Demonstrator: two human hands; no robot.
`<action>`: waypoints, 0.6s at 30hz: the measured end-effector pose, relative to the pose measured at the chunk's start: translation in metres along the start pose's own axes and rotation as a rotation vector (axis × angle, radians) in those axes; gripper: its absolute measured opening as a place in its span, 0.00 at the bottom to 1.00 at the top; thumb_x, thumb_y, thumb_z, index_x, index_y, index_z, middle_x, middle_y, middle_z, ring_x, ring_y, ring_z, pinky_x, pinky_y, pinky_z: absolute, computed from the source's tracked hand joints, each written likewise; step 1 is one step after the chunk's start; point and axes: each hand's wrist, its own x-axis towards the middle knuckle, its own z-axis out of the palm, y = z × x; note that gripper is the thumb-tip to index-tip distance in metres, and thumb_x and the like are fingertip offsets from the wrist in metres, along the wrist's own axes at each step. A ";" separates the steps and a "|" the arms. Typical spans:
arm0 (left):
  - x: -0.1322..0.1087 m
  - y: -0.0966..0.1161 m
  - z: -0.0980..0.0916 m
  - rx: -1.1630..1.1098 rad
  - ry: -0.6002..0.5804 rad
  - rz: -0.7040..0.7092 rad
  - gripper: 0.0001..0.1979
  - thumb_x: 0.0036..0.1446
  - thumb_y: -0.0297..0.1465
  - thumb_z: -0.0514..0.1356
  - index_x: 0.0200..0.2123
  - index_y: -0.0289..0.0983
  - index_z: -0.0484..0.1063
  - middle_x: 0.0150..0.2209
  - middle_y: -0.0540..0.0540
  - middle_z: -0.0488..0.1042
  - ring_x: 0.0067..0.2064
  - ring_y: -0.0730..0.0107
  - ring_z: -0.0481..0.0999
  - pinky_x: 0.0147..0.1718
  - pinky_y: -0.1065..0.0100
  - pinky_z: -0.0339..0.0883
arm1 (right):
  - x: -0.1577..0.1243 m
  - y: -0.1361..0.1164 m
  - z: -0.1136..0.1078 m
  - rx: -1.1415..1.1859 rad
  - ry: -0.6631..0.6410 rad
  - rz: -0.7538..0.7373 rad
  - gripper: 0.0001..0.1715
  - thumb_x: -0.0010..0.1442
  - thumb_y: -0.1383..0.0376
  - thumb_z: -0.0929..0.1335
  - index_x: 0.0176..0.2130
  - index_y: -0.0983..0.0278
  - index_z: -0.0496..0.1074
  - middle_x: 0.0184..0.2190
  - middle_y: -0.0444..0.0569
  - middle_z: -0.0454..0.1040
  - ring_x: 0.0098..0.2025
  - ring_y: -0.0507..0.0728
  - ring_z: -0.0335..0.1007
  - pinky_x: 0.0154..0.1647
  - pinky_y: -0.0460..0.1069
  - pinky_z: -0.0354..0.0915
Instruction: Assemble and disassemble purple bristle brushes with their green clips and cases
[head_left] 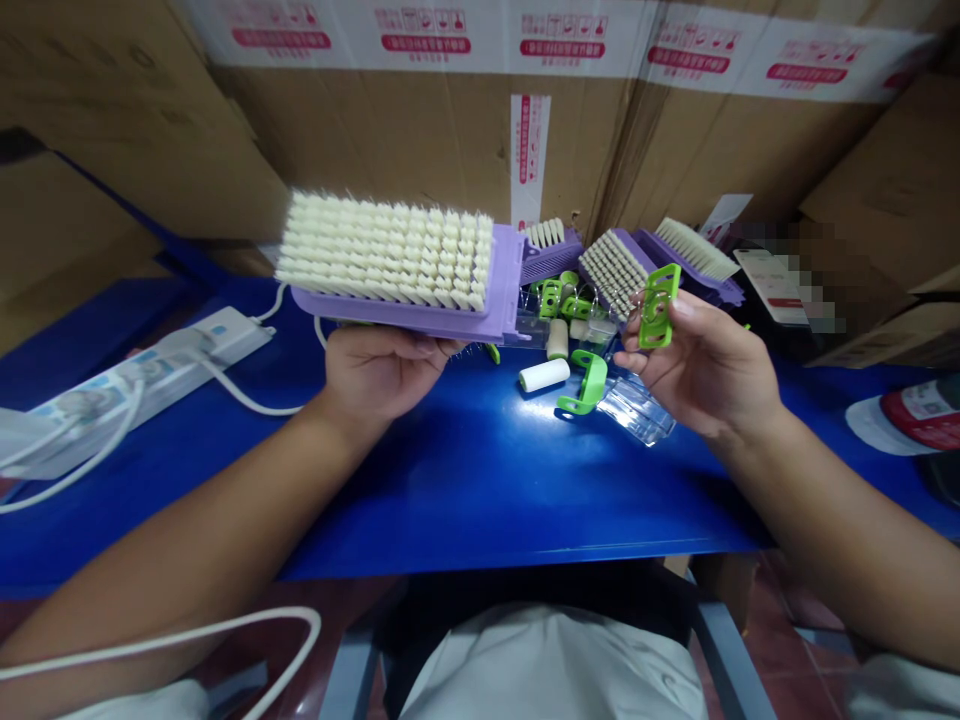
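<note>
- Two bare hands are raised above the table, well apart, each holding something.
- Left hand [382, 375]: palm up, fingers curled under a purple brush [480, 322], which is tilted with its white bristles upward and hangs over the blue table's middle.
- Right hand [694, 375]: thumb and fingers pinch an upright green clip [660, 305] above the table's right side.
- A narrow gap separates the brush's end from the green clip; a cluster of small green parts [559, 298] lies beyond it.
- Below that gap, a white roller [544, 375] lies on its side, and a green bracket [585, 385] sits just beside a clear plastic tray [636, 410].
- Three more purple brushes [615, 272] stand near the far edge, just short of the cardboard boxes [420, 140].
- The blue table's [480, 490] near edge runs close in front of the person's white shirt [551, 665]; a white power strip [142, 375] lies left, beyond the left forearm.
</note>
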 end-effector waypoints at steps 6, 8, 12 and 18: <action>0.000 0.001 0.001 -0.026 -0.019 0.011 0.37 0.38 0.15 0.55 0.52 0.44 0.75 0.33 0.52 0.84 0.39 0.68 0.83 0.46 0.67 0.79 | 0.000 -0.001 0.003 0.051 0.007 -0.002 0.18 0.48 0.58 0.80 0.38 0.61 0.79 0.28 0.41 0.77 0.30 0.50 0.75 0.34 0.46 0.79; 0.000 0.001 0.001 -0.036 -0.018 0.008 0.36 0.38 0.15 0.55 0.51 0.44 0.75 0.32 0.52 0.83 0.39 0.68 0.83 0.48 0.66 0.79 | 0.000 -0.001 0.003 0.054 0.005 0.000 0.18 0.48 0.58 0.80 0.38 0.62 0.79 0.28 0.41 0.77 0.29 0.50 0.76 0.34 0.46 0.79; 0.000 0.000 -0.001 -0.028 0.015 0.006 0.32 0.36 0.15 0.55 0.46 0.43 0.76 0.34 0.51 0.83 0.41 0.68 0.82 0.48 0.66 0.78 | 0.000 -0.002 0.003 0.066 0.016 0.003 0.18 0.47 0.58 0.80 0.37 0.63 0.79 0.28 0.42 0.77 0.29 0.50 0.76 0.34 0.46 0.79; 0.001 0.000 -0.001 -0.015 0.028 0.009 0.26 0.35 0.16 0.55 0.39 0.41 0.76 0.34 0.51 0.82 0.38 0.67 0.81 0.50 0.61 0.78 | -0.001 -0.004 0.007 0.063 0.072 -0.001 0.15 0.45 0.60 0.79 0.34 0.62 0.79 0.26 0.41 0.76 0.27 0.50 0.74 0.32 0.46 0.79</action>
